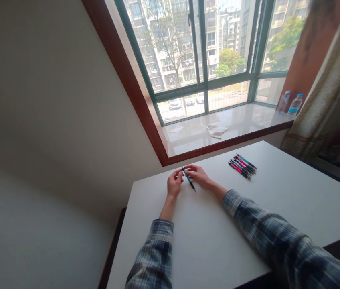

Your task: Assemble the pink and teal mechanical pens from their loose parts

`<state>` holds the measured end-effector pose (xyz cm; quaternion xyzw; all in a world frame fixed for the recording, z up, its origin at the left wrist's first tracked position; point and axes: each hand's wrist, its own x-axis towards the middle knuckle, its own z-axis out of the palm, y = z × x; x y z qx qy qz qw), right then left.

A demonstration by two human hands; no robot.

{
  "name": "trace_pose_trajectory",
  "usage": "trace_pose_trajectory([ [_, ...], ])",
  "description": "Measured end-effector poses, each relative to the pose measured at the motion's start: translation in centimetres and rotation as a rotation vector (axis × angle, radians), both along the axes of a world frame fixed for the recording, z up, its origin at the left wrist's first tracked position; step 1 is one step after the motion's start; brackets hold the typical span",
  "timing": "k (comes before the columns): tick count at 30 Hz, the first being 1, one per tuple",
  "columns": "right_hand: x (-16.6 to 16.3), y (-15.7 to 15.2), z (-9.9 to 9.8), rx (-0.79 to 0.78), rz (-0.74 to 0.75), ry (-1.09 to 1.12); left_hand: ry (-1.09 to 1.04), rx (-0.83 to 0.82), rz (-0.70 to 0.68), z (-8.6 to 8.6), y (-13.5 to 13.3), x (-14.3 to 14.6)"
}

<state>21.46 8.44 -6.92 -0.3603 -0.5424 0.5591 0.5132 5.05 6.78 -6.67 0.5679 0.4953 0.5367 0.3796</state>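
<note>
Both my hands meet near the far left part of a white table [206, 241] and hold one teal and black pen [189, 179] between them. My left hand [174, 184] pinches the pen's upper end with curled fingers. My right hand [199, 175] grips its middle, and the tip points down toward the table. A bunch of several pink and teal pens [242, 165] lies on the table to the right, apart from my hands.
Beyond the table runs a glossy window sill [248, 116] with a crumpled white cloth [216, 130], a small paper [176, 129] and two water bottles [292, 104]. A curtain [323, 100] hangs at the right. A bare wall is on the left.
</note>
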Motion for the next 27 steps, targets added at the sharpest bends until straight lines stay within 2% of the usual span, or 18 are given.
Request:
trace_pose_trajectory([
  [7,-0.6,-0.6,0.2,-0.003,0.0,0.109,0.031,0.022,0.068,0.2,-0.3,0.6],
  [11,-0.7,-0.2,-0.3,-0.066,-0.002,0.204,0.015,0.009,0.036,0.3,-0.5,0.6],
  [18,0.1,1.6,-1.2,-0.224,-0.155,0.43,-0.242,-0.086,-0.031,0.8,-0.6,-0.2],
  [24,0.7,1.8,-1.3,-0.252,-0.183,0.508,-0.406,-0.165,-0.107,1.5,-1.2,-0.7],
  [27,0.8,1.3,-1.0,-0.249,-0.149,0.466,-0.48,-0.167,-0.09,1.4,-1.2,-0.9],
])
